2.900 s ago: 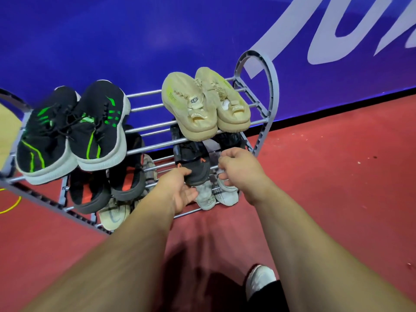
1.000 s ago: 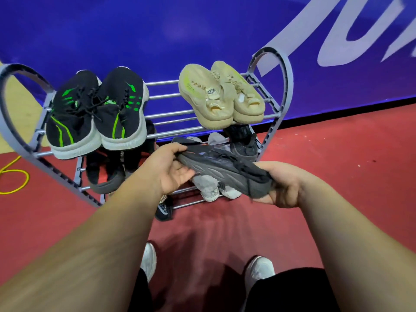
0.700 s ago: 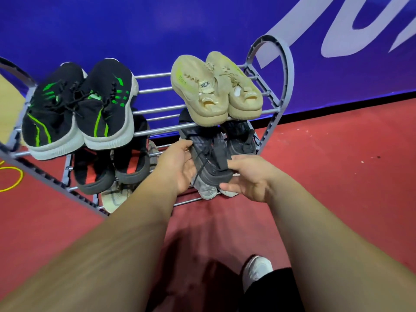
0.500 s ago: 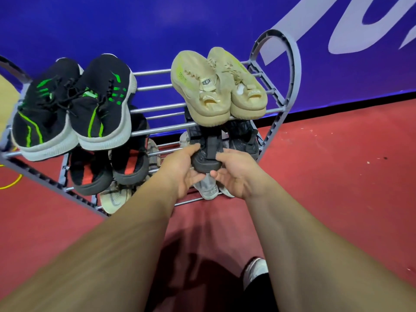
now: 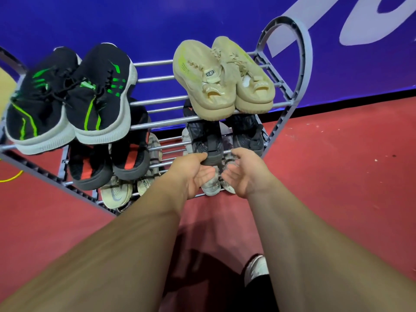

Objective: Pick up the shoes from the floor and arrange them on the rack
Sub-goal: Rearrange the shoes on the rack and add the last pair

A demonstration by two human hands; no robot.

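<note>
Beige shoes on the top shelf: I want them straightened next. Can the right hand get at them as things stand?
Probably yes. The right hand is open and empty, and the beige shoes sit uncovered on the top shelf of the rack above it, nothing in between.

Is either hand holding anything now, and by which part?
The right hand is open and holds nothing. The left hand touches the heel of the dark grey shoe with its thumb; whether it grips cannot be told.
</note>
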